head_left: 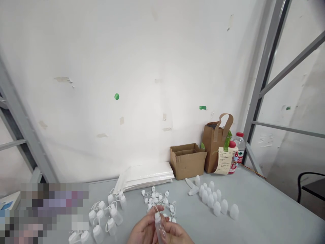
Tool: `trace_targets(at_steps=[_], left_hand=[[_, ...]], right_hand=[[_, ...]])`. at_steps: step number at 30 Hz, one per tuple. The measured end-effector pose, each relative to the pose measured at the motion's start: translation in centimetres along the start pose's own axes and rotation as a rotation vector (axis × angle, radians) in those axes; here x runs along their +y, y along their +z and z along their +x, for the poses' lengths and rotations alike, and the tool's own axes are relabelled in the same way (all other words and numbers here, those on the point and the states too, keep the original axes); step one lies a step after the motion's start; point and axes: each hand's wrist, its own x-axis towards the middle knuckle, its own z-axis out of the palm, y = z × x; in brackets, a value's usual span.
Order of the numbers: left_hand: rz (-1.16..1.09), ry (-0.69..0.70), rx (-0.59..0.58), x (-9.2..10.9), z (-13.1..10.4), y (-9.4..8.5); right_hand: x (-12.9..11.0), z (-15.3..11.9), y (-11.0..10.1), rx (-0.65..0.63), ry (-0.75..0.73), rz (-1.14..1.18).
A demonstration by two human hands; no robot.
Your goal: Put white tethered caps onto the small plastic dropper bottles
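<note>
A small translucent plastic bottle (159,227) with a white cap (157,216) stands slightly tilted between my hands at the bottom centre. My right hand (176,233) pinches the bottle's body from the right. My left hand (145,226) curls round from the left, its fingers closed at the cap and its thin white strap. Just beyond lies a pile of loose white strapped caps (158,196), partly hidden by my hands. On the left stand several capped bottles (115,215) with looped straps. Several uncapped translucent bottles (210,200) stand on the right, with a couple lying down.
A stack of white flat packs (144,174) lies against the wall. Beside it are an open cardboard box (189,164), a brown paper bag (212,145) and a red-capped water bottle (239,145). Grey metal posts (264,74) frame the grey table (254,210). The lower left corner is blurred out.
</note>
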Motion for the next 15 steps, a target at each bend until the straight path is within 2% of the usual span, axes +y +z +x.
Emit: trace_targets(at_steps=[3, 6, 9, 11, 12, 13, 15], left_hand=[[-0.008, 0.009, -0.035, -0.1, 0.2, 0.0], [-0.007, 0.03, -0.128, -0.1, 0.3, 0.2], [0.044, 0.122, -0.158, -0.3, 0.5, -0.1], [0.069, 0.206, -0.134, -0.2, 0.8, -0.5], [0.061, 0.239, -0.122, -0.1, 1.0, -0.7], [0.045, 0.263, -0.109, 0.1, 1.1, -0.9], [0.005, 0.285, -0.076, 0.4, 1.3, -1.2]], right_hand=[[0.2, 0.4, -0.5, -0.005, -0.029, 0.028], [0.3, 0.8, -0.7, 0.001, -0.041, 0.02], [-0.6, 0.8, -0.1, 0.015, -0.012, -0.123], [-2.8, 0.2, 0.9, 0.058, -0.017, -0.401], [-4.3, -0.5, 1.6, 0.119, -0.046, -0.589], [-6.2, -1.5, 2.3, 0.219, -0.128, -0.744], [-10.0, -4.2, 3.6, 0.431, -0.45, -0.843]])
